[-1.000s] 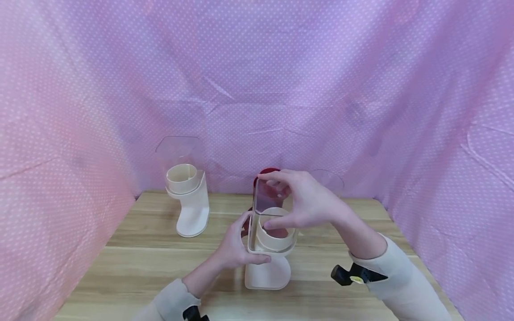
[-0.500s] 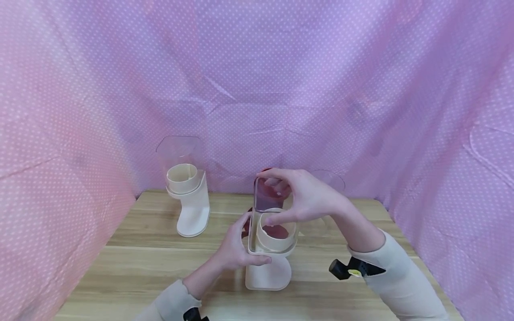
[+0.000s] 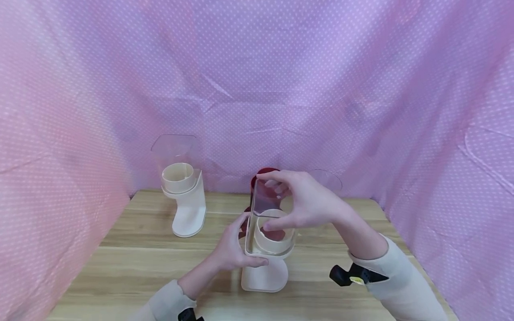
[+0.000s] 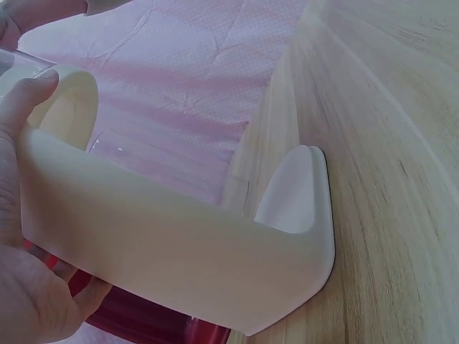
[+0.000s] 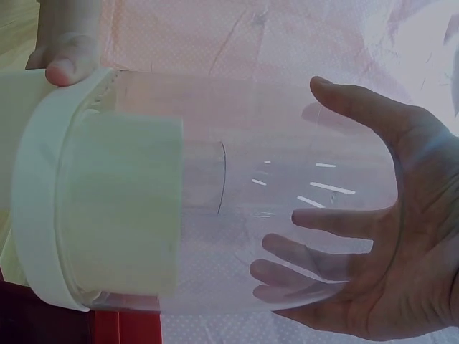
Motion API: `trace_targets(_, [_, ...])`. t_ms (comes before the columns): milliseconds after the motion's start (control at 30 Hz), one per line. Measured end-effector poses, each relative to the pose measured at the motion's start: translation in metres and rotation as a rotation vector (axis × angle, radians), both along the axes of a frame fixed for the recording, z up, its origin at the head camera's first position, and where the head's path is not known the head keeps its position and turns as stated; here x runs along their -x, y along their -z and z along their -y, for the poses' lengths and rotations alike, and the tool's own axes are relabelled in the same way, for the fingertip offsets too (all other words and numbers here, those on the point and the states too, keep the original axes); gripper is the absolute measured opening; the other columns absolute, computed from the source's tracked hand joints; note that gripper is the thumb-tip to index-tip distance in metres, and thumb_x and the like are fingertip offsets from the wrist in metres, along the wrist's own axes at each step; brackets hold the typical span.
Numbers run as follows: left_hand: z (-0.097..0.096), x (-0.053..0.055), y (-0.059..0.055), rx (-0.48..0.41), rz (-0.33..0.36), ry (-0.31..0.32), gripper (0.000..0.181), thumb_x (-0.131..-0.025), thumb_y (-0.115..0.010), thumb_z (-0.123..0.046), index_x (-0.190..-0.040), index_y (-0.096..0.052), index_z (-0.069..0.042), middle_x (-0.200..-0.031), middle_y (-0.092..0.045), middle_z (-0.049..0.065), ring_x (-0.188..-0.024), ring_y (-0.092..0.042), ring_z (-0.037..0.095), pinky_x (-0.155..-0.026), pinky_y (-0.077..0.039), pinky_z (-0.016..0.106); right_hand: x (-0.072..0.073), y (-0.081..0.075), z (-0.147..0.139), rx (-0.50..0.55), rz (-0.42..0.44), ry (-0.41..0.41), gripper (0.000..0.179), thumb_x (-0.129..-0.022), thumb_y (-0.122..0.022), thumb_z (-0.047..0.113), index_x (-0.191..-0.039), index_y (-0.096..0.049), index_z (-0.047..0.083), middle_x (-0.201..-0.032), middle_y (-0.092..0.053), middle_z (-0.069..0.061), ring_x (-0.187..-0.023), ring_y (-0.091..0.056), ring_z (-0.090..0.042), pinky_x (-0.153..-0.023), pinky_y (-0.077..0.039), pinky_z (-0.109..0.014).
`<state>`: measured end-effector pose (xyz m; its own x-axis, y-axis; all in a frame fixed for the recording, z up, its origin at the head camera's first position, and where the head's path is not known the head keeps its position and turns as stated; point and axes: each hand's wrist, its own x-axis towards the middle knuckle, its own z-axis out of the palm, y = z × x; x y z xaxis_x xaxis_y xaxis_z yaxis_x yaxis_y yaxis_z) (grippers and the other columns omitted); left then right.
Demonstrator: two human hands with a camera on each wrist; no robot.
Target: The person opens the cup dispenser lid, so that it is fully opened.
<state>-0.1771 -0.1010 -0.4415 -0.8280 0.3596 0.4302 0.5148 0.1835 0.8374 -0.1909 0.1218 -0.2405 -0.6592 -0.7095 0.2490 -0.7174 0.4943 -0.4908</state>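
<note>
White stand (image 3: 266, 276) fills the left grip (image 3: 233, 247); widely spread right grip (image 3: 307, 198) seemingly clasps the clear container (image 5: 251, 179).

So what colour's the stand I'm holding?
The stand is pale cream, clearest in the left wrist view.

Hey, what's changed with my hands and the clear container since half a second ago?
Very little: the right hand and the clear container it holds dipped slightly. Nothing was taken hold of or let go. The left hand still grips the white stand, and the other stand stays upright on the table.
</note>
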Motion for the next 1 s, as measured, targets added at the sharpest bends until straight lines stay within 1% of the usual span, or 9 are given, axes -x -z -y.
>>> trace_targets(133, [0.0,0.0,-0.001,0.003,0.006,0.01,0.097,-0.06,-0.103,-0.032,-0.144,-0.054,-0.028,-0.118,-0.069,-0.005,-0.108,-0.064,0.01,-0.093,-0.058,0.032,-0.003,-0.001,0.0,-0.009,-0.015,0.018,0.094,-0.07,-0.1,0.035,-0.15,-0.058,0.011,-0.127,-0.074,0.0,-0.113,-0.071,-0.013,-0.099,-0.061,-0.033])
trace_targets(300, [-0.001,0.002,-0.001,0.008,-0.013,0.03,0.097,-0.061,-0.103,-0.032,-0.144,-0.054,-0.028,-0.121,-0.07,-0.004,-0.109,-0.065,0.011,-0.09,-0.059,0.032,-0.01,-0.001,0.0,-0.021,-0.051,0.055,0.094,-0.069,-0.1,0.037,-0.15,-0.059,0.014,-0.128,-0.072,0.003,-0.113,-0.072,-0.014,-0.099,-0.06,-0.035])
trace_targets(433, [0.0,0.002,-0.001,0.01,-0.016,0.029,0.097,-0.061,-0.103,-0.032,-0.144,-0.054,-0.027,-0.123,-0.07,-0.004,-0.111,-0.065,0.01,-0.092,-0.059,0.032,-0.01,-0.002,0.001,-0.003,-0.051,0.048,0.092,-0.068,-0.101,0.035,-0.148,-0.061,0.013,-0.126,-0.074,0.002,-0.111,-0.072,-0.014,-0.098,-0.061,-0.035])
trace_targets(567, [0.002,0.003,-0.001,0.007,-0.016,0.027,0.099,-0.061,-0.102,-0.032,-0.147,-0.053,-0.028,-0.125,-0.07,-0.003,-0.113,-0.066,0.012,-0.095,-0.059,0.033,-0.004,-0.004,0.002,0.012,-0.02,0.016,0.091,-0.069,-0.101,0.033,-0.147,-0.061,0.011,-0.125,-0.075,0.001,-0.109,-0.073,-0.013,-0.095,-0.062,-0.032])
trace_targets(667, [0.003,0.003,-0.002,0.002,-0.027,0.032,0.101,-0.061,-0.102,-0.031,-0.149,-0.052,-0.026,-0.127,-0.071,0.001,-0.114,-0.067,0.019,-0.096,-0.059,0.035,0.004,-0.005,0.002,0.009,0.009,0.001,0.089,-0.071,-0.1,0.034,-0.148,-0.061,0.01,-0.123,-0.075,0.002,-0.106,-0.073,-0.012,-0.093,-0.063,-0.032])
trace_targets(767, [0.005,0.001,-0.001,0.005,-0.021,0.033,0.1,-0.061,-0.103,-0.03,-0.147,-0.053,-0.025,-0.126,-0.07,0.0,-0.113,-0.067,0.019,-0.097,-0.059,0.035,0.014,-0.008,-0.001,0.001,0.037,0.027,0.082,-0.076,-0.096,0.035,-0.147,-0.063,0.012,-0.119,-0.075,0.001,-0.102,-0.072,-0.013,-0.089,-0.064,-0.035])
trace_targets(833, [0.005,-0.001,-0.001,0.012,-0.014,0.031,0.099,-0.061,-0.103,-0.031,-0.146,-0.053,-0.025,-0.125,-0.07,-0.003,-0.113,-0.066,0.016,-0.097,-0.058,0.035,0.02,-0.01,-0.006,0.005,0.054,0.052,0.079,-0.078,-0.094,0.034,-0.148,-0.062,0.013,-0.119,-0.075,-0.001,-0.1,-0.071,-0.015,-0.088,-0.064,-0.038])
trace_targets(900, [0.006,-0.002,-0.002,0.012,-0.014,0.037,0.099,-0.061,-0.103,-0.031,-0.146,-0.053,-0.024,-0.126,-0.069,-0.003,-0.114,-0.065,0.015,-0.097,-0.058,0.036,0.024,-0.014,-0.012,0.005,0.05,0.077,0.077,-0.081,-0.091,0.035,-0.149,-0.061,0.017,-0.122,-0.073,-0.002,-0.101,-0.07,-0.017,-0.088,-0.064,-0.04])
trace_targets(1000, [0.006,-0.002,-0.002,-0.002,-0.005,0.05,0.099,-0.062,-0.103,-0.029,-0.147,-0.052,-0.022,-0.13,-0.069,0.003,-0.118,-0.065,0.018,-0.098,-0.058,0.038,0.025,-0.024,-0.023,0.01,0.037,0.095,0.077,-0.086,-0.087,0.035,-0.155,-0.054,0.022,-0.126,-0.069,-0.005,-0.103,-0.069,-0.02,-0.09,-0.062,-0.042])
